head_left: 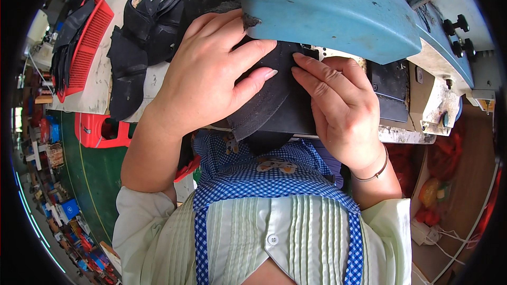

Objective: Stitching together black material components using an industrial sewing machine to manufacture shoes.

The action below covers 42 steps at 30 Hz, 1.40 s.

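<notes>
On the far left, a red basket (94, 47) holding black pieces sits at the edge of the pale counter (97, 95), with a red stool (90, 129) below it. Next come loose black scraps (129, 68), overlapping in a heap on the counter, beside the left hand (208, 71). That hand is palm down on a dark cloth piece (266, 97), thumb and forefinger spread apart; the tips of its other fingers are out of sight. The cloth piece lies between the two hands, in front of and partly beneath the blue machine (327, 10), its curved lower edge free. The right hand (338, 97) rests its first two fingertips, held close together, at the cloth's right side; whether the thumb pinches from below cannot be told. The work on this piece looks under way rather than finished, since it is still at the machine. A faint line follows its curved edge, but how much remains is hidden, and which scraps are done cannot be told.
</notes>
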Available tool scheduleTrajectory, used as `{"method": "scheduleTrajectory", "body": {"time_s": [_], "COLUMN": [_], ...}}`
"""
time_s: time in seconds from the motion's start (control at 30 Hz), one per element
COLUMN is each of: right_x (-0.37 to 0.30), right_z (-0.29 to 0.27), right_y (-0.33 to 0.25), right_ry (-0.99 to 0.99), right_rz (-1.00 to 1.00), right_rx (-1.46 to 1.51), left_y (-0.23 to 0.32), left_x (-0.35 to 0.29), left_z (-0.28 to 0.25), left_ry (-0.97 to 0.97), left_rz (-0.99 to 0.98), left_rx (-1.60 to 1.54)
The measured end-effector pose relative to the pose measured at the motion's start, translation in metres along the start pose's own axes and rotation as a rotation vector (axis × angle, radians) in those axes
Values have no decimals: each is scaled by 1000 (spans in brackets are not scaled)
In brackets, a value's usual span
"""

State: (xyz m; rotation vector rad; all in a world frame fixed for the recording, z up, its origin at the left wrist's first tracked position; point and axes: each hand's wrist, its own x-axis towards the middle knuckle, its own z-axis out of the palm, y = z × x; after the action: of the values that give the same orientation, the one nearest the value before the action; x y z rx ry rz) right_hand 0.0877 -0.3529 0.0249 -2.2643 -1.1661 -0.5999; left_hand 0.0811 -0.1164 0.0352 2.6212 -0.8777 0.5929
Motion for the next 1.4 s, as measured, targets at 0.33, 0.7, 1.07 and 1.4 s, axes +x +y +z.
{"method": "scheduleTrajectory", "body": {"time_s": [0.33, 0.7, 1.07, 1.4], "right_x": [0, 1, 1, 1], "right_z": [1, -1, -2, -2], "right_y": [1, 0, -2, -3], "right_ry": [8, 5, -1, 15], "right_rz": [4, 27, 47, 80], "right_rx": [12, 37, 38, 16], "left_y": [2, 10, 3, -10], "left_x": [-2, -4, 4, 16], "left_z": [2, -6, -4, 1], "left_ry": [24, -55, -56, 2], "left_rz": [-40, -43, -32, -39], "left_rx": [-17, -16, 5, 40]}}
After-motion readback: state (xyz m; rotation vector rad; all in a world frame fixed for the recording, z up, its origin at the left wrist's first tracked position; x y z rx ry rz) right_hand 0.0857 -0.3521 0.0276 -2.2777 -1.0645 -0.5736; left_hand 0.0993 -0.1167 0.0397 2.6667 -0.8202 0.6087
